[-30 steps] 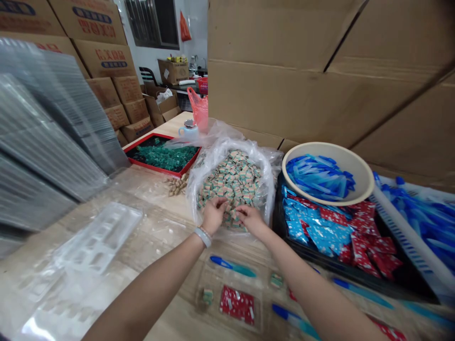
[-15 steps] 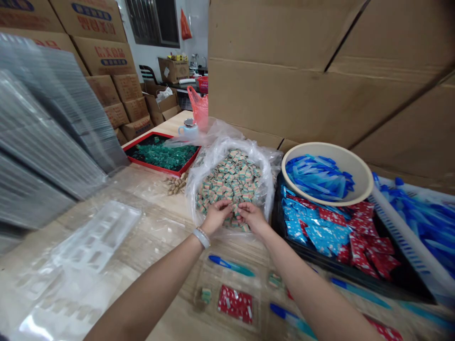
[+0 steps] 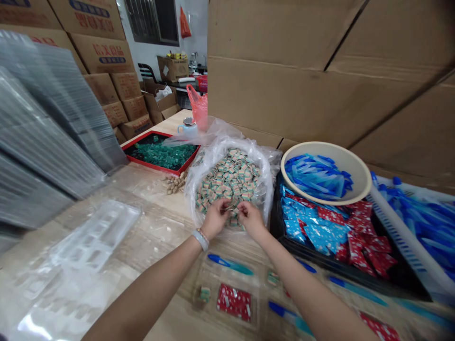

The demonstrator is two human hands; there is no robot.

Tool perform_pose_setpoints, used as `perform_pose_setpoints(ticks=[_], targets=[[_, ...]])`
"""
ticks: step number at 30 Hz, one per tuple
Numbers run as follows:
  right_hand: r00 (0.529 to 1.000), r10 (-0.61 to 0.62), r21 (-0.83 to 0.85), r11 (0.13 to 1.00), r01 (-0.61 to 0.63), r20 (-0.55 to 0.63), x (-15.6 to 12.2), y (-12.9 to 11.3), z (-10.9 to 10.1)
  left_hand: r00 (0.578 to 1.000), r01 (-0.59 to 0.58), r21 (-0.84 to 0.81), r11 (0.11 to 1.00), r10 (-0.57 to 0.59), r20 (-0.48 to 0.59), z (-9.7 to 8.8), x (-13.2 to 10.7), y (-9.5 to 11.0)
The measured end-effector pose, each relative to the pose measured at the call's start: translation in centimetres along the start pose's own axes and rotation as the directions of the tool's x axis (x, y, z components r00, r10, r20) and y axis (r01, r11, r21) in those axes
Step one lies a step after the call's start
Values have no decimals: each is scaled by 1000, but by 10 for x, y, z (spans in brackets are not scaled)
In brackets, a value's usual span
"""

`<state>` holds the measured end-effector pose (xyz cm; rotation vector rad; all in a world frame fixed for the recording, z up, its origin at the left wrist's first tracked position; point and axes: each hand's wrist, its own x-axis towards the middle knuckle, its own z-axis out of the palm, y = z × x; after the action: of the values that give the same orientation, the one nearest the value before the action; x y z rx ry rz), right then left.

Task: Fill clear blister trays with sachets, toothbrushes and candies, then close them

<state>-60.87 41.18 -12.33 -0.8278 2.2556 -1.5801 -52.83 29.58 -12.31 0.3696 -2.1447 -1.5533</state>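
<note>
Tiny striped blocks point(image 3: 231, 177), green, pink and white, heaped in a clear plastic bag point(image 3: 209, 158) at mid-bench. At its near edge, left hand point(image 3: 215, 219) and right hand point(image 3: 250, 217) fingertip to fingertip, each grip pinched, seemingly on a block or two. Far left, red tray point(image 3: 149, 163) of green pieces. Right, cream bowl point(image 3: 362, 175) of blue sticks over a black tray point(image 3: 398, 277) of blue and red sachets. Near, clear blister tray point(image 3: 213, 279) holding a pen point(image 3: 230, 264) and a red sachet point(image 3: 234, 302)

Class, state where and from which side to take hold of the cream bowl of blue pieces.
Probably the near rim of the cream bowl, coming from above and in front. The rim flares outward and sits clear above the packets in the black tray, while cardboard stands close behind it. The right hand is nearer.
</note>
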Motion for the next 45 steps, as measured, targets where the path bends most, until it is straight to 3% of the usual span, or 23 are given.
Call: perform_pose_setpoints(ticks=[4,6,9,19,27,34,40,45], targets=[[975,-210,-282,934,220,66,-4,-4,-4,992,-117,179,977,107,62,-3,-3,-3],[959,-237,-351,894,277,154,-5,-6,-4,990,-130,209,969,115,82,-4,-1,-4],[954,-198,-413,868,276,224,-3,-10,0,992,-108,225,968,89,91,-4,3,-5],[965,-135,-574,782,244,225,2,-8,11,977,-132,149,980,103,188,-8,1,-10],[956,-121,-667,693,274,268,-9,-21,1,994,-99,247,964,86,60,-13,-6,-3],[957,-80,-656,713,249,277,-8,-14,4,995,-46,211,976,26,97,3,-2,-1],[955,-127,-581,769,266,269,-9,-8,1,999,-39,283,958,29,40,-5,2,4],[960,-118,-531,813,241,255,-10,-8,-1,960,-129,365,922,24,278,-7,7,11]])
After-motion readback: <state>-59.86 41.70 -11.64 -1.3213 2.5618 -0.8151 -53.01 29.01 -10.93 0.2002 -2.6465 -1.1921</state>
